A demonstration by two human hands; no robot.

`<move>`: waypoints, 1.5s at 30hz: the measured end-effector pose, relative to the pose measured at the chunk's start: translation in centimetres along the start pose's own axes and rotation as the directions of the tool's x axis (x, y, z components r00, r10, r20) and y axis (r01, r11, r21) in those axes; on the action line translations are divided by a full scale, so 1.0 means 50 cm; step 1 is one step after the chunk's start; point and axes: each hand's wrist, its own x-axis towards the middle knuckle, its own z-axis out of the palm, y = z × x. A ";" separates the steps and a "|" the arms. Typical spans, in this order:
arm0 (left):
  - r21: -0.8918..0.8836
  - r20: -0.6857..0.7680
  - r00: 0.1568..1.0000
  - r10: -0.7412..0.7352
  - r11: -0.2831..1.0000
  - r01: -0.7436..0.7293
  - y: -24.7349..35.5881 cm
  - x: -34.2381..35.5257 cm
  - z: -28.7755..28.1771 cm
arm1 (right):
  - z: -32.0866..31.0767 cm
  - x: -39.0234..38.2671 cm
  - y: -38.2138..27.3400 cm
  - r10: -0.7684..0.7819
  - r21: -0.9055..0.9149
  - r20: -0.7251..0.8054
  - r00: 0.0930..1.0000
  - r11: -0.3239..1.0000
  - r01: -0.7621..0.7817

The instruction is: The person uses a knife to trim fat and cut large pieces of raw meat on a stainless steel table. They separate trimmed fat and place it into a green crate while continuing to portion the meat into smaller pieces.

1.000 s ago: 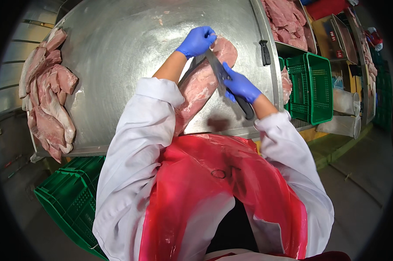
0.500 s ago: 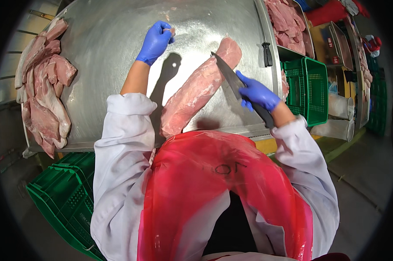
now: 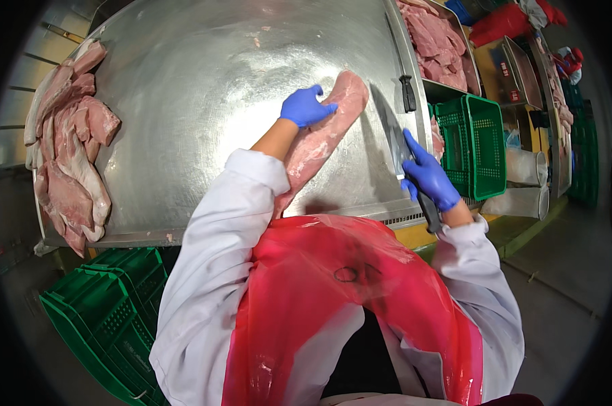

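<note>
A long, pale pink pork loin (image 3: 329,134) lies slantwise on the steel table (image 3: 204,122), its near end by my red apron. My left hand (image 3: 306,108), in a blue glove, rests at the loin's left side. Its thumb lies over the meat with the forefinger spread apart from it; the other fingers are hidden. Right of the loin, my blue-gloved right hand (image 3: 431,181) is closed round a knife (image 3: 391,132). The blade points away from me, apart from the meat, and the black handle end shows below the hand.
Several meat cuts (image 3: 69,149) are heaped at the table's left edge. A second black-handled tool (image 3: 407,95) lies near the right edge. Beyond stand a meat-filled tray (image 3: 436,47) and a green crate (image 3: 485,145). More green crates (image 3: 103,304) sit below left.
My left hand has come down and right, from above the table onto the loin; the small scrap no longer shows in its fingers. The knife has moved right, off the loin.
</note>
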 end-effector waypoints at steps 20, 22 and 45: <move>-0.412 0.075 0.993 -0.090 0.904 0.114 -0.096 0.041 0.039 | 0.147 0.194 0.014 -0.028 -0.122 0.276 0.961 0.991 0.064; -0.499 0.070 0.995 -0.066 0.862 0.092 -0.122 0.042 0.052 | 0.169 0.211 -0.001 -0.040 -0.122 0.270 0.962 0.990 0.076; -0.998 0.053 0.995 0.079 -0.038 0.057 -0.024 -0.123 -0.157 | 0.314 0.205 -0.008 -0.077 -0.316 0.267 0.961 0.935 0.163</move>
